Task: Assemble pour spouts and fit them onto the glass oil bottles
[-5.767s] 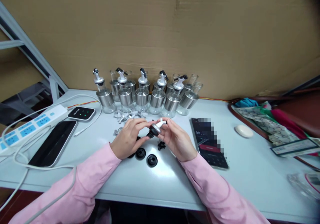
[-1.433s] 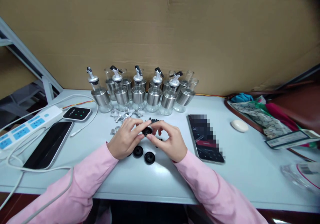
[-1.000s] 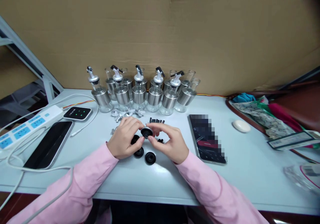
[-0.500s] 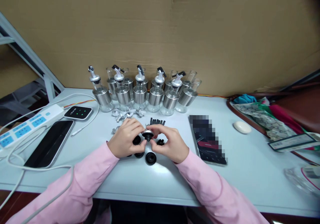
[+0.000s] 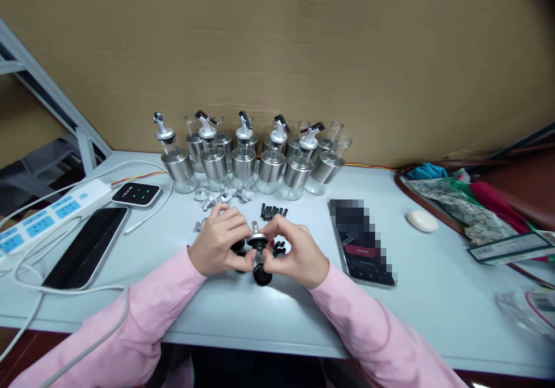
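Observation:
Between my fingertips is a silver spout top with a black stopper (image 5: 258,240) under it, its silver part upward. My left hand (image 5: 223,240) pinches it from the left, my right hand (image 5: 297,252) from the right. Below the stopper lies a round black part (image 5: 262,274) on the table; more black parts are partly hidden behind my left hand. Small black pieces (image 5: 280,248) lie beside my right fingers, and black levers (image 5: 273,211) lie behind them. Loose silver spout parts (image 5: 225,197) are spread before the bottles.
Steel-sleeved glass bottles (image 5: 243,162) stand along the cardboard wall, several with spouts. At left are a power strip (image 5: 52,217), a phone (image 5: 87,248), a small white device (image 5: 136,194) and cables. Rightward lie a dark flat package (image 5: 362,243), a white oval object (image 5: 422,221) and bags.
The silver top between my hands has tilted more upright, showing its spout. My fingers have shifted slightly around it, and the view has moved a little.

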`<state>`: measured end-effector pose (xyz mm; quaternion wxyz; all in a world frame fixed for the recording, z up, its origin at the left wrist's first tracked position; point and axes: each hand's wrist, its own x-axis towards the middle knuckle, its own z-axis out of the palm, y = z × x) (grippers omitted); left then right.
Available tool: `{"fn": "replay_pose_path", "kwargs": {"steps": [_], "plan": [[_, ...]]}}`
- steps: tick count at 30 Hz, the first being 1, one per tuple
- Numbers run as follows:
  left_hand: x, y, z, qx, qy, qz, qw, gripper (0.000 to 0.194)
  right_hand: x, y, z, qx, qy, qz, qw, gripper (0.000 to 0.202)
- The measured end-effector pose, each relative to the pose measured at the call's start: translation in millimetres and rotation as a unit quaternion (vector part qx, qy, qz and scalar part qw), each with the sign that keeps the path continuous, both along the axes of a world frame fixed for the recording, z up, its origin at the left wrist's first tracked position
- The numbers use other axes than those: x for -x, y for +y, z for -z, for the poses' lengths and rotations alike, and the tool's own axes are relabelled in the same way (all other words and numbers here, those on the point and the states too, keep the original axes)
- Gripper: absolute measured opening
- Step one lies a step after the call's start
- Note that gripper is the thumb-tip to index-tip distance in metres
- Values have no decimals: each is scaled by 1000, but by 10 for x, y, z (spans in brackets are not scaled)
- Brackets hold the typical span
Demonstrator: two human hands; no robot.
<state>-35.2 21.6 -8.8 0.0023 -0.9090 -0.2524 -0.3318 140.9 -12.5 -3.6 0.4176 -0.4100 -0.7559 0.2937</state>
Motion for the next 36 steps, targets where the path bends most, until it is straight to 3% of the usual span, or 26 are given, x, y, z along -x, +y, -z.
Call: {"fn": "replay_pose_path", "kwargs": {"steps": [6, 13, 17, 21, 25, 31, 36], "plan": [[18, 3, 22, 9, -59, 2, 998, 13, -10, 17, 27, 22, 35, 31, 999, 23], [2, -6, 50, 39, -105, 56, 992, 32, -27, 40, 20, -36, 31, 56, 997, 19], [5, 4, 75, 27, -125, 78, 989, 32, -58, 61, -7, -63, 29, 34, 997, 18], [-3, 4, 75, 29, -128, 45, 990, 31, -64, 66, -10, -70, -14, 21, 997, 32], [-10, -7, 68, 34, -133, -7, 991, 29, -63, 70, 5, -80, -120, 115, 983, 28], [24, 16, 74, 159, -296, -36, 941, 20, -180, 129, 43, -7, -251, 254, 934, 19], [6, 35, 47, 156, -424, -23, 892, 20, -203, 135, 70, 34, -342, 262, 902, 16]]}}
